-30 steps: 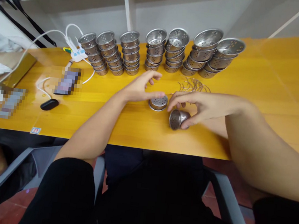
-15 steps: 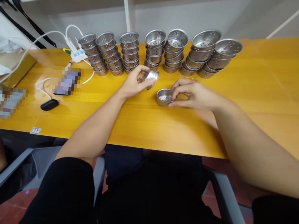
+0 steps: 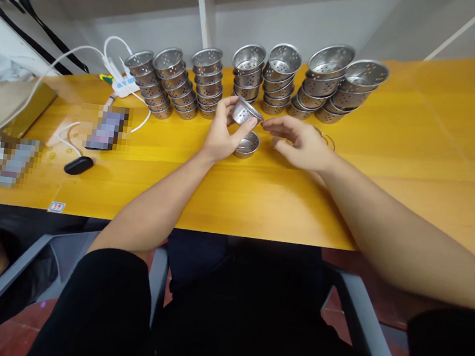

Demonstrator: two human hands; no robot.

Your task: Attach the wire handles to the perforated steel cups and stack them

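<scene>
A perforated metal cup [image 3: 245, 112], tilted and grasped by the left hand [image 3: 224, 135], is just above the lower cup [image 3: 247, 146] on the surface [image 3: 268, 210]. Right of the lower cup, the right hand [image 3: 300, 143] curves loosely; whether it holds anything, I cannot tell. Behind stand cup stacks [image 3: 279, 85].
</scene>
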